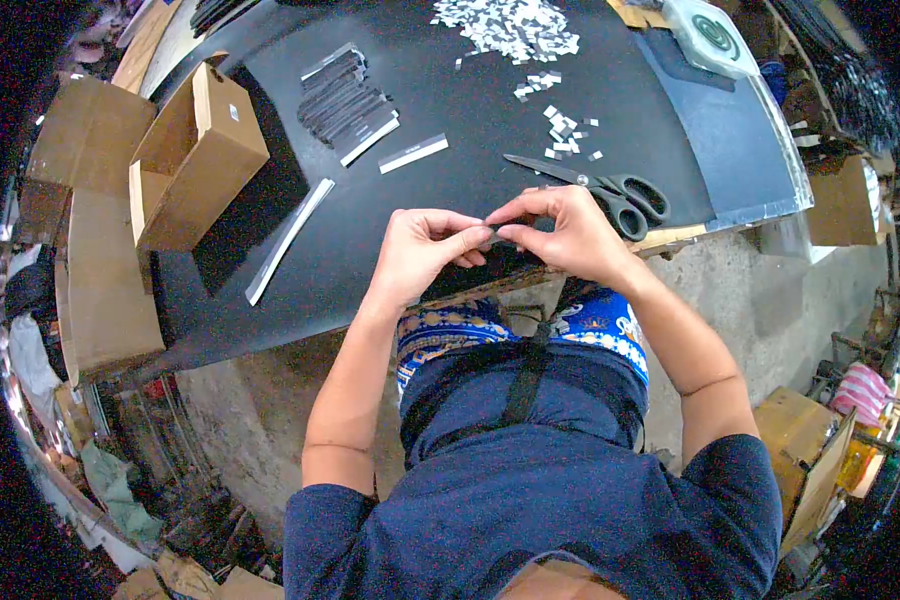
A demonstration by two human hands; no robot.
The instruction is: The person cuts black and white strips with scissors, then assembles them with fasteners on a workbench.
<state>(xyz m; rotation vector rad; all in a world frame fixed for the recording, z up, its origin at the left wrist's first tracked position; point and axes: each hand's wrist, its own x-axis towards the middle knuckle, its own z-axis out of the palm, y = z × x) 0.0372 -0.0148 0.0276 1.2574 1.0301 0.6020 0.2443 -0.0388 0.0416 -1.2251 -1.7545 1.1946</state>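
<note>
In the head view, a black tabletop [620, 110] spreads beyond both hands, with a concrete floor [770, 290] to the right of the right hand, below the table edge. Well to the left of the left hand stands an open cardboard box [210, 170]; nearer it lies a long pale strip [290, 240]. Beyond the left hand are stacked dark strips [340, 100]; farther off, beyond both hands, is a heap of small pieces [500, 25]. Black-handled scissors [583, 181] lie just beyond the right hand. The left hand [425, 250] and right hand [568, 232] meet, thumbs and fingers pinching a small dark piece [494, 236] between them. It is mostly covered by fingertips, so its shape cannot be told.
</note>
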